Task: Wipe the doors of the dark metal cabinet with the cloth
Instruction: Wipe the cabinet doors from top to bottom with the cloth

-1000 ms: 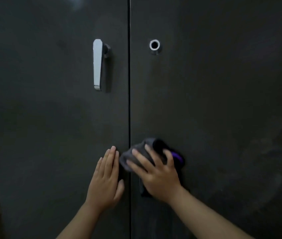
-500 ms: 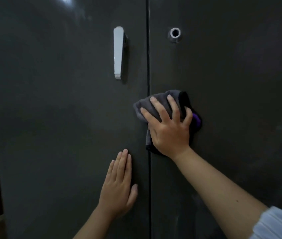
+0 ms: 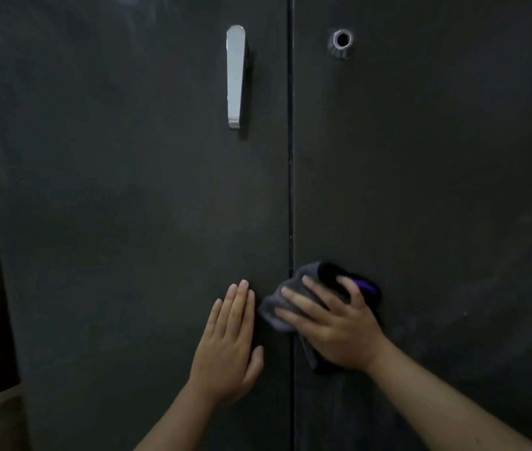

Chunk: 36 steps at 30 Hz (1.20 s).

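While the left hand (image 3: 228,346) lies flat with straight fingers on the left door (image 3: 121,222), the right hand (image 3: 334,323) presses the bunched grey cloth (image 3: 277,307) with spread fingers across the seam onto the right door (image 3: 437,190). Higher up are a silver handle (image 3: 235,76) and a round lock (image 3: 341,40).

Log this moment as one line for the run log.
right hand presses cloth across door seam | left hand flat on left door
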Tool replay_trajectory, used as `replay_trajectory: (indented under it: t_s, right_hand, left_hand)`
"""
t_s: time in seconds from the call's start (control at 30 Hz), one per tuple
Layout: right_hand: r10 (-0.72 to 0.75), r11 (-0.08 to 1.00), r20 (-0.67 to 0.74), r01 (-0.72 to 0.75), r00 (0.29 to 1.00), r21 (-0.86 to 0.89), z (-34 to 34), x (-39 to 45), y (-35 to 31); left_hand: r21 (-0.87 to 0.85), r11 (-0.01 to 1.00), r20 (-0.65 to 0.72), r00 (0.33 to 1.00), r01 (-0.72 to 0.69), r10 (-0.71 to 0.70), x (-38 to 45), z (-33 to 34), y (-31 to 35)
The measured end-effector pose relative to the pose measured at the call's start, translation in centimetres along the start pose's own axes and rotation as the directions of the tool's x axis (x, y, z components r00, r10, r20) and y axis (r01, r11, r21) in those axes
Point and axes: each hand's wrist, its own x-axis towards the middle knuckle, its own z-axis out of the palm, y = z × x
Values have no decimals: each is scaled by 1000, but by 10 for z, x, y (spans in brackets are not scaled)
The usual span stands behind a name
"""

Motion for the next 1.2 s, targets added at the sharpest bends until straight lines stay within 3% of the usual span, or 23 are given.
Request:
replay_trajectory:
  t_s: [0.07, 0.17, 0.23, 0.43, 0.57, 0.7, 0.83, 0.97, 1.1, 1.2]
  right_hand:
    - [140, 989, -65, -143, 988, -40, -3, 21, 24]
    - [411, 908, -88, -416, 907, -45, -7, 47, 52]
    - [467, 882, -69, -470, 881, -31, -8, 50, 56]
    - [349, 937, -49, -348, 936, 15, -6, 5, 23]
    - [208, 974, 69, -213, 976, 73, -4, -70, -28]
    - [88, 994, 231, -100, 969, 41, -7, -143, -68]
    - [46, 998, 236, -53, 971, 23, -8, -149, -51]
    - [297, 955, 104, -295, 949, -36, -13, -115, 7]
    - [601, 790, -22, -598, 799, -136, -15, -87, 47]
    - [631, 769, -5, -626, 776, -131, -14, -89, 45]
  left_hand:
    - [-16, 1000, -21, 1000, -3, 3, 8, -4, 2]
    - [-42, 999, -42, 999, -10, 9, 18, -6, 12]
    - [-62, 998, -47, 999, -14, 11, 22, -3, 19]
    - [-95, 995, -52, 998, -29, 25, 9, 19, 38]
    - [-103, 994, -37, 999, -40, 37, -4, 32, 44]
    - [-99, 989, 2, 994, -110, 110, -18, 40, 46]
    - [-93, 977, 0, 981, -192, 192, -14, 42, 49]
    - [-92, 976, -59, 979, -199, 194, 6, 40, 65]
    - [-55, 986, -71, 985, -160, 156, 22, 43, 84]
    - [-45, 994, -86, 992, -101, 96, 21, 49, 94]
